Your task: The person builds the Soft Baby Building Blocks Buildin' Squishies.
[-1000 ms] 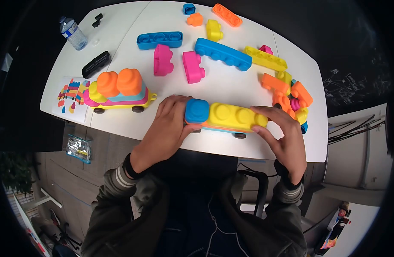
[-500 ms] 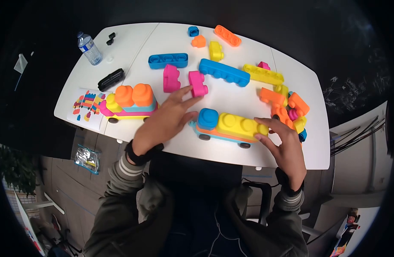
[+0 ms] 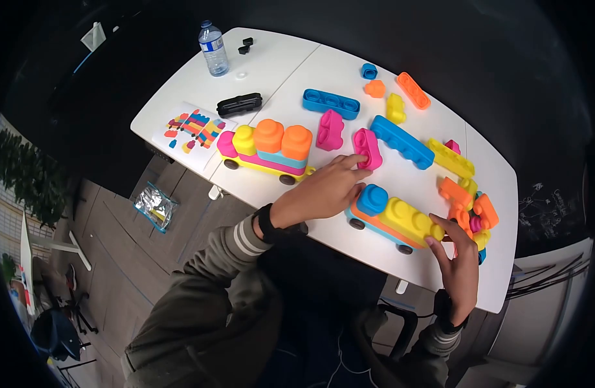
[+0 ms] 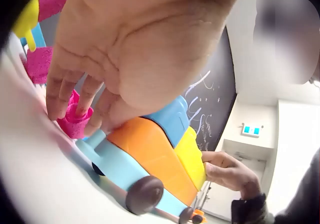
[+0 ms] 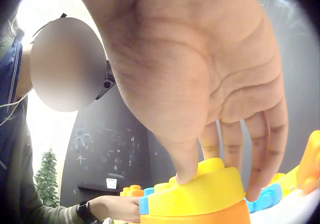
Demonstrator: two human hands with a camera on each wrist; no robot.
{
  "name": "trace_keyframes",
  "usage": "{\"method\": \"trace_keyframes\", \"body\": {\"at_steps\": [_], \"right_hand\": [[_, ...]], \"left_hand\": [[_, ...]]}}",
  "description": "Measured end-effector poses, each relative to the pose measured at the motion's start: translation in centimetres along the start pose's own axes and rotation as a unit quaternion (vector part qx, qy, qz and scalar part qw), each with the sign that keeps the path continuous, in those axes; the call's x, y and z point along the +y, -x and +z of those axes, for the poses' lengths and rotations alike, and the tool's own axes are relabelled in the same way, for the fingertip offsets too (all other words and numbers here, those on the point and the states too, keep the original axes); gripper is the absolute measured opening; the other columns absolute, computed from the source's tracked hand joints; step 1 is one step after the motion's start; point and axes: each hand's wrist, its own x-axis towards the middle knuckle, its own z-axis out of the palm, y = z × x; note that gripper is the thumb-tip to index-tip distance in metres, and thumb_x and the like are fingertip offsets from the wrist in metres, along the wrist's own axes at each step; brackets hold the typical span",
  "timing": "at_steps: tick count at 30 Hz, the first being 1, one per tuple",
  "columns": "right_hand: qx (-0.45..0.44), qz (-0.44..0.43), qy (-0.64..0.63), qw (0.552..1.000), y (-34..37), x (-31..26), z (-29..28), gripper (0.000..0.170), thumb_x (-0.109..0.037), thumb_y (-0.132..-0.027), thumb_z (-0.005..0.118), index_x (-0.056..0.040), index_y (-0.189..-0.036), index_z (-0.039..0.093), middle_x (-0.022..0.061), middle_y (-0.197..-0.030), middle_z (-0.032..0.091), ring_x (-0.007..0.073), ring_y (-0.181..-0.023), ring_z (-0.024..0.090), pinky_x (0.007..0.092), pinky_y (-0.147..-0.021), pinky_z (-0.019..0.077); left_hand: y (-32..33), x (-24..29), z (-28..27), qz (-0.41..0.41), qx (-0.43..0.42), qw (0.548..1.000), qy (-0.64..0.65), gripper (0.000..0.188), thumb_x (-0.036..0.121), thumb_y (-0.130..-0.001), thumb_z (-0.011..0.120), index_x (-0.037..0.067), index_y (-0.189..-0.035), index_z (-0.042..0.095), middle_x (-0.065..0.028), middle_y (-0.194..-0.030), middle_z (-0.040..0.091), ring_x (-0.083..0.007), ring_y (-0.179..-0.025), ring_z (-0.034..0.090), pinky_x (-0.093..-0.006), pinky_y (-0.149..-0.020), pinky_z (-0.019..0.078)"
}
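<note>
My left hand reaches over the table with its fingertips on the near end of a pink block; its thumb lies apart, close to the toy wagon. In the left wrist view the fingers come down at that pink block. The wagon has a light blue base with dark wheels, an orange layer, a blue block and a long yellow block on top. Thumb and fingers of my right hand pinch the right end of the yellow block, also seen in the right wrist view.
A second wagon with pink, yellow and orange blocks stands left, beside a picture sheet. Another pink block and a long blue block lie behind. Orange and yellow pieces crowd the right. A bottle stands at the back.
My left hand has let go of the wagon's blue-block end and moved away to the pink block. My right hand keeps its hold on the yellow block. The head view has turned left.
</note>
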Motion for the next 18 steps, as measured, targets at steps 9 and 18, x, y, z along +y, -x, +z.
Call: {"method": "trace_keyframes", "body": {"at_steps": [9,18], "right_hand": [[-0.014,0.012,0.009,1.000,-0.1,-0.3,-0.1,0.043,-0.017,-0.103,0.086,-0.0024,-0.143,0.079,0.0224,-0.125,0.083,0.0392,-0.104,0.077,0.0436,-0.095,0.0613],[0.009,-0.026,0.034,0.999,-0.4,-1.0,-0.5,0.056,-0.016,-0.099,0.090,-0.0036,-0.152,0.073,0.0204,-0.148,0.076,0.0391,-0.129,0.075,0.0457,-0.108,0.0600]], "left_hand": [[-0.4,0.5,-1.1,0.024,0.039,0.998,0.032,0.045,0.010,-0.107,0.077,0.003,-0.152,0.073,-0.0184,-0.162,0.065,-0.0418,-0.153,0.059,-0.0517,-0.129,0.0477],[1.1,6.1,-5.4,0.040,0.163,0.964,0.204,0.056,0.000,-0.089,0.097,0.010,-0.142,0.082,-0.0119,-0.149,0.072,-0.0266,-0.136,0.072,-0.0408,-0.115,0.0617]]}}
